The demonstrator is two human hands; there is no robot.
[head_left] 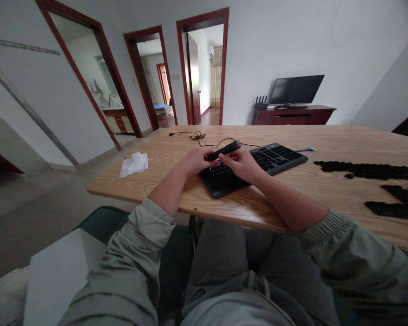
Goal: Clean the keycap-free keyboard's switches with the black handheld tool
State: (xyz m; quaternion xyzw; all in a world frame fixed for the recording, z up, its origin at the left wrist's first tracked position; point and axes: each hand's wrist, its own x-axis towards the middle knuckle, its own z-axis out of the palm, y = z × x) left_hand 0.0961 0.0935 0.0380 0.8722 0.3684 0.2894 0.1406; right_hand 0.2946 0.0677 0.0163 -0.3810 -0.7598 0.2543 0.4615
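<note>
The black corded handle [224, 151] is pinched between the left hand [197, 160] and the right hand [243, 165], each grip pressed together, and is held tilted just above the keyboard [279, 158] on the worktop [149, 190].

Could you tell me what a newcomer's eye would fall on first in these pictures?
The left hand and right hand hold a black corded device above a black keyboard near the front of the wooden table. Rows of small black pieces lie to the right, and a crumpled white tissue to the left.
</note>
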